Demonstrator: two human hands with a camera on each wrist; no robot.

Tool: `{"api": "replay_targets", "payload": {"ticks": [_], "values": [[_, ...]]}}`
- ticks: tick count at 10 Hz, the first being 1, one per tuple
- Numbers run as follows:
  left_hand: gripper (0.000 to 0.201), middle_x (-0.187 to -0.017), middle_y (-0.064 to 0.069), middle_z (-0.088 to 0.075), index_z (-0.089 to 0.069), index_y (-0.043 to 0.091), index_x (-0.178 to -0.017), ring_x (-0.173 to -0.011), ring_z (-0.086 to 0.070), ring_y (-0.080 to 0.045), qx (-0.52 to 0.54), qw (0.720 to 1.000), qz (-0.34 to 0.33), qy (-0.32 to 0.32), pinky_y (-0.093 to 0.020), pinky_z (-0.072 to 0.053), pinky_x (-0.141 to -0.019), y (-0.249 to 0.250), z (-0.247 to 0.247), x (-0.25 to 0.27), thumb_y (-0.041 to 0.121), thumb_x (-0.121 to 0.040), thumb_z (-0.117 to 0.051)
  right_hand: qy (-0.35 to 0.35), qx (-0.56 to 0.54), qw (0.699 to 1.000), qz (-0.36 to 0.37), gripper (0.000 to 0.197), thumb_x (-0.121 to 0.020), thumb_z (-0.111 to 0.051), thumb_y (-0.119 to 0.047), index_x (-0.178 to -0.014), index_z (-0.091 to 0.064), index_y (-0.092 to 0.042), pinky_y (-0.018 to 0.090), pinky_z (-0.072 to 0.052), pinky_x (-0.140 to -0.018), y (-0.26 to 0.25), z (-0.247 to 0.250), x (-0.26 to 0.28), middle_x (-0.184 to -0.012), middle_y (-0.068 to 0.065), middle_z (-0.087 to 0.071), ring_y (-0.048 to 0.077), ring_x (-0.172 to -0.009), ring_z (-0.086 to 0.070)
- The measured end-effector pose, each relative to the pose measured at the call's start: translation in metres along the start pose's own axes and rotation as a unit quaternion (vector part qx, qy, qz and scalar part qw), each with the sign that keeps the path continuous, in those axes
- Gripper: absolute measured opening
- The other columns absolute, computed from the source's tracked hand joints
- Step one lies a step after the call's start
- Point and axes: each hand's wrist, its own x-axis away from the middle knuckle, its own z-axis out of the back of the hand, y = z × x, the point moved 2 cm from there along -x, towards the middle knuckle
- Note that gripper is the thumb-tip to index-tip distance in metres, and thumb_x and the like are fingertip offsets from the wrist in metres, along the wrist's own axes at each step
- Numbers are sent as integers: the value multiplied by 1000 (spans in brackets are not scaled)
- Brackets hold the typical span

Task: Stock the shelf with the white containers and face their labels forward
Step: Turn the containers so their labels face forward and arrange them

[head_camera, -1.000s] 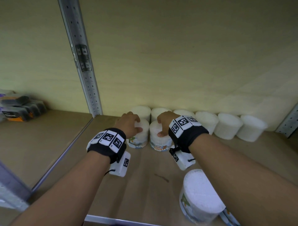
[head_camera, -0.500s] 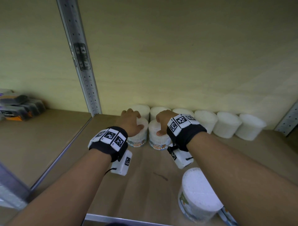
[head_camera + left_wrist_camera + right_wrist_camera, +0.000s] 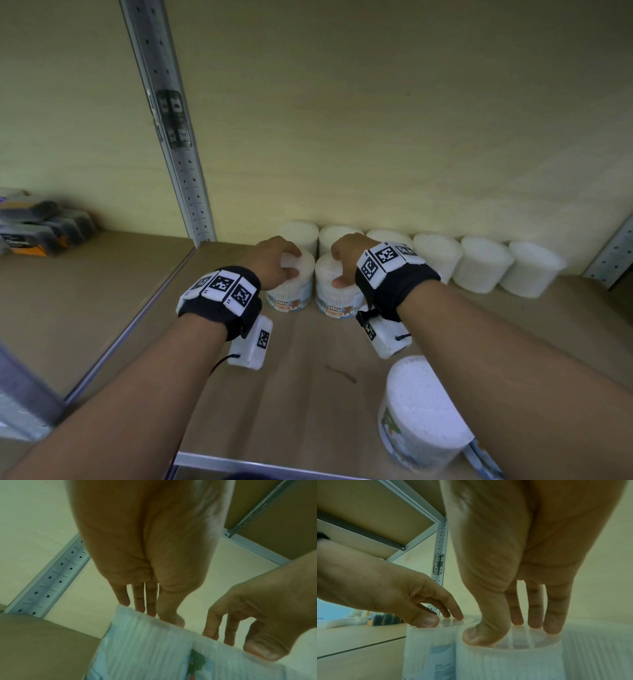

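Two white cotton-bud containers stand side by side in front of the back row, their labels toward me. My left hand [image 3: 274,260] grips the lid of the left container [image 3: 291,294] from above, thumb at the near rim and fingers at the far rim. In the same way my right hand [image 3: 346,257] grips the right container [image 3: 334,298]. The right wrist view shows my right hand [image 3: 505,632] with its fingertips [image 3: 553,627] on the lid. Another white container [image 3: 424,414] stands near the shelf's front, under my right forearm.
Several white containers [image 3: 483,263] line the back wall of the wooden shelf [image 3: 308,394]. A perforated metal upright [image 3: 181,164] splits the bays. Dark boxes [image 3: 37,229] lie on the left bay's shelf. A metal lip [image 3: 239,462] runs along the front edge.
Both hands stay on the same two containers and keep their grips. Only the view has shifted a little.
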Motion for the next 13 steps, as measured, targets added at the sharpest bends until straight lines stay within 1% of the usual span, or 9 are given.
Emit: {"api": "replay_targets", "payload": {"ticks": [1, 5, 6, 8, 9, 10, 11, 12, 13], "values": [[42, -136, -5, -48, -54, 17, -127, -127, -44, -22, 0, 1000, 1, 3, -28, -34, -101, -2, -1, 0, 23, -87, -65, -7, -45, 999, -26, 58, -78, -76, -28, -129, -56, -9, 31, -44, -90, 2, 17, 17, -132, 13, -56, 30, -122, -54], [43, -134, 0, -49, -53, 28, -126, -117, -51, -22, -91, 995, 10, -37, -33, -43, -98, 0, 11, 27, 35, -85, -65, -28, -41, 998, 29, 59, -82, -73, -25, -135, -51, -10, 31, -43, -94, -17, 23, 56, -137, 12, -52, 30, -126, -52], [42, -128, 0, -54, -56, 28, -122, -113, -54, -22, -115, 993, 0, -28, -35, -45, -97, 4, 16, 46, 36, -83, -67, -34, 13, 998, 46, 60, -77, -72, -45, -125, -54, -14, 41, -51, -93, -34, 22, 73, -129, 10, -58, 34, -110, -60], [41, -132, -3, -51, -55, 21, -124, -118, -50, -23, -74, 996, 17, -44, -31, -42, -96, 8, 14, 84, 25, -85, -66, -72, -22, 997, 8, 56, -79, -75, -25, -129, -56, -10, 35, -45, -97, -52, 33, 123, -132, 12, -56, 31, -122, -55], [40, -133, -2, -49, -55, 21, -123, -120, -49, -22, -61, 997, 16, -43, -30, -40, -97, 7, 14, 103, 23, -85, -67, -73, -12, 997, 32, 60, -72, -74, -51, -117, -61, -14, 39, -51, -89, -60, 19, 124, -120, 9, -62, 33, -104, -62], [40, -133, -2, -51, -56, 21, -123, -121, -49, -21, -65, 996, 15, -54, -31, -41, -99, 9, 16, 120, 24, -85, -67, -102, 19, 991, 79, 84, -46, -55, -83, -98, -60, -17, 45, -56, -74, -52, -21, 78, -97, 7, -68, 28, -77, -64], [40, -133, 0, -51, -57, 21, -123, -122, -48, -20, -74, 995, 12, -61, -32, -41, -100, 13, 17, 136, 25, -85, -67, -119, 39, 989, 81, 93, -21, -50, -85, -92, -52, -25, 44, -56, -74, -56, -14, 104, -91, 3, -65, 26, -78, -64], [40, -133, 0, -51, -56, 22, -124, -122, -47, -20, -80, 995, 8, -65, -32, -39, -99, 17, 15, 151, 27, -85, -66, -104, 26, 991, 82, 81, -32, -65, -79, -94, -49, -29, 35, -54, -73, -60, 5, 150, -93, 4, -65, 27, -80, -65], [39, -132, 0, -50, -55, 22, -123, -121, -46, -20, -92, 993, -3, -71, -31, -38, -98, 23, 13, 165, 28, -86, -65, -117, 3, 987, 110, 61, -67, -80, -45, -110, -55, -10, 27, -42, -63, -65, 14, 188, -102, 11, -65, 28, -86, -62]]}}
